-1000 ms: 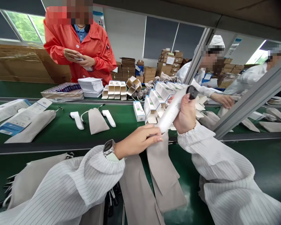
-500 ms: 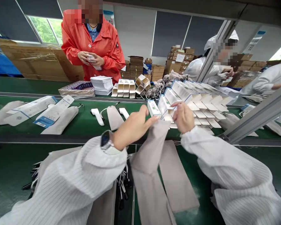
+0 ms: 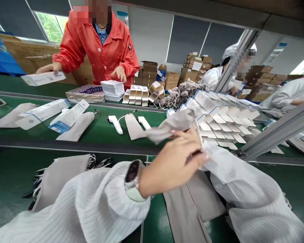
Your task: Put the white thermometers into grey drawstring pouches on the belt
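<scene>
A grey fabric drawstring pouch, blurred by motion, stretches left from around my right hand. The fingers of that hand are hidden by the pouch and by my left hand. With curled fingers, my left hand reaches across and grips the pouch near its white cord, close to my right wrist. Below, flat grey pouches lie on the green work surface. To the left is another stack of pouches with white cords and black cord ends.
White handheld devices, a grey pouch and printed boxes lie on the green belt ahead. Open white cartons are stacked at right, beside a slanting metal post. A co-worker in red stands opposite, holding a box.
My left hand has moved right, across my right hand. The pouch has been lifted off the flat ones and swung up. The co-worker in red now holds a box out to one side.
</scene>
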Tool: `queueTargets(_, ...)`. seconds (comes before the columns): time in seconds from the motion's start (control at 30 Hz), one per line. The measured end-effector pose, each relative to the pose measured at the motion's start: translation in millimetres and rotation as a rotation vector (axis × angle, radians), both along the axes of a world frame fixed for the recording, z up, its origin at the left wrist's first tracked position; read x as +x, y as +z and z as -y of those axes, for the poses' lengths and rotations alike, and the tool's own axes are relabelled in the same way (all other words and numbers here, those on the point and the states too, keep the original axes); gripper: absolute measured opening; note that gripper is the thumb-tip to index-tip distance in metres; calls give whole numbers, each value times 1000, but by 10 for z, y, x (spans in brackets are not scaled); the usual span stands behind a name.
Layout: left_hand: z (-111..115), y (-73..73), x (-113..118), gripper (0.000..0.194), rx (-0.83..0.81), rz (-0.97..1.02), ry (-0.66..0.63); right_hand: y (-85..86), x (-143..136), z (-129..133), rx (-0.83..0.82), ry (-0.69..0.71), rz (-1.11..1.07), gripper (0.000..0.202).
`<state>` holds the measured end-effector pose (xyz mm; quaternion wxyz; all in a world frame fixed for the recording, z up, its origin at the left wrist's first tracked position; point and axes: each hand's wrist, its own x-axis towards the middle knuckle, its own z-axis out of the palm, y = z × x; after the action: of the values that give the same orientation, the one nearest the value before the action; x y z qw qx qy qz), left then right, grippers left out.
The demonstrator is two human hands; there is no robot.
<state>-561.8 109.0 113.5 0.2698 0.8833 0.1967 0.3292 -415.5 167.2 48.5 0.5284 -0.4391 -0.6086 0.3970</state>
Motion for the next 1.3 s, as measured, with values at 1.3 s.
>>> queueTargets(1.3, -499, -476, -5, 20, -72, -542, 42, 280, 207, -479, -122, 73, -15, 65)
